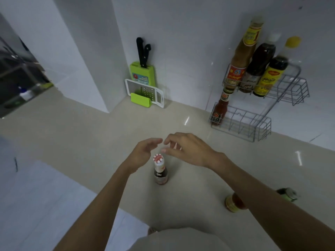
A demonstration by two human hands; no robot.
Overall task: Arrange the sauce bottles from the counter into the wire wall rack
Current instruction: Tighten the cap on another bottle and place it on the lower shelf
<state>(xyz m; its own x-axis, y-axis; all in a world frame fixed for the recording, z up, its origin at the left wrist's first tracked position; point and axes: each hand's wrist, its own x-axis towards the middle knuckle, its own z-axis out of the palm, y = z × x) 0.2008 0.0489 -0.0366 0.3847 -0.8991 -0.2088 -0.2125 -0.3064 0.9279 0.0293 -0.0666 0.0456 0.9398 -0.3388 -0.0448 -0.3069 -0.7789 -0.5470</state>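
Observation:
A small dark sauce bottle (160, 171) with a red-and-white cap stands upright on the beige counter (90, 138). My left hand (143, 154) hovers just left of its cap, fingers apart, holding nothing. My right hand (188, 149) hangs above and right of the cap, fingers loosely spread, also empty. The wire wall rack (253, 127) hangs on the right wall. Its upper shelf holds three tall bottles: a brown sauce (241, 57), a dark one (257, 67) and a yellow-capped one (273, 71). A red chilli sauce bottle (220, 109) sits at the left of the lower shelf.
An orange-red jar (233, 202) and a green-lidded container (288, 194) stand on the counter, partly hidden by my right forearm. A green knife block with black-handled knives (142, 69) and a white grater (145, 93) lean in the wall corner. A sink area (16, 78) lies at far left.

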